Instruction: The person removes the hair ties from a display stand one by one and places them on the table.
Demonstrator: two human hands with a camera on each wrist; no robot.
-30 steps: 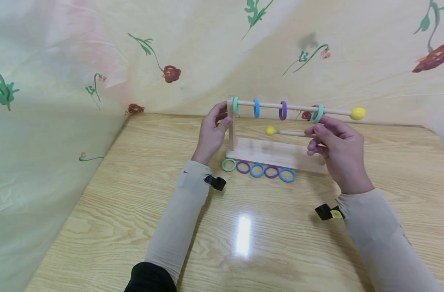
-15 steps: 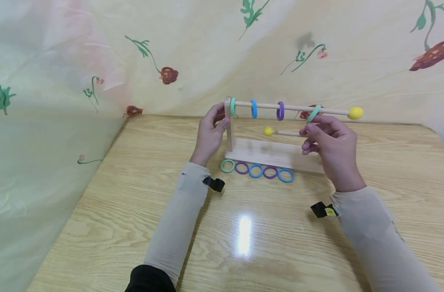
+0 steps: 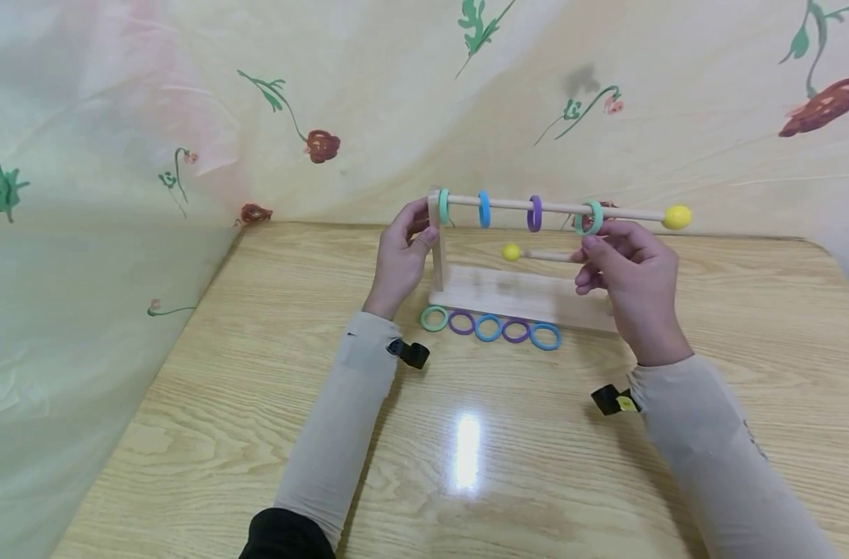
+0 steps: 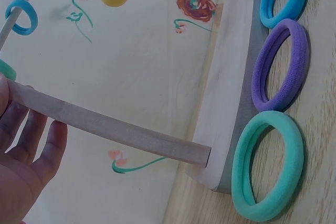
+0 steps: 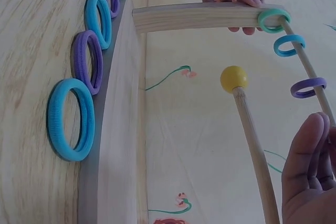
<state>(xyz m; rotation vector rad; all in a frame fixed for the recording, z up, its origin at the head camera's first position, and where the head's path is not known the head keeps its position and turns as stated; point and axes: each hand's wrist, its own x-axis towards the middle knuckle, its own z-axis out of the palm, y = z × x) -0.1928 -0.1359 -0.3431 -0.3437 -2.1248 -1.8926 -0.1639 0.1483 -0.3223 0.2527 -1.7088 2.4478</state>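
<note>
A wooden stand has an upright post [image 3: 439, 252] at its left, from which a thin upper rod [image 3: 564, 207] runs right to a yellow ball [image 3: 677, 217]. My left hand [image 3: 403, 252] holds the post near its top, fingers behind it and thumb in front. Thumb and fingers of my right hand [image 3: 637, 283] pinch a green hair tie [image 3: 589, 218] hanging round the rod. Further left on the rod hang a purple hair tie [image 3: 534, 213], a blue hair tie [image 3: 484, 210] and, against the post, another green hair tie [image 3: 444, 207].
Below the upper rod, a shorter stick with a yellow ball end [image 3: 511, 251] passes behind my right hand. Several hair ties, including a purple one [image 5: 88, 62], lie in a row along the front of the wooden base [image 3: 522, 293]. A flowered cloth [image 3: 369, 101] hangs behind the table.
My right hand has moved slightly left with the green hair tie along the rod, and the tie has turned to show its ring face. My left hand stays on the post.
</note>
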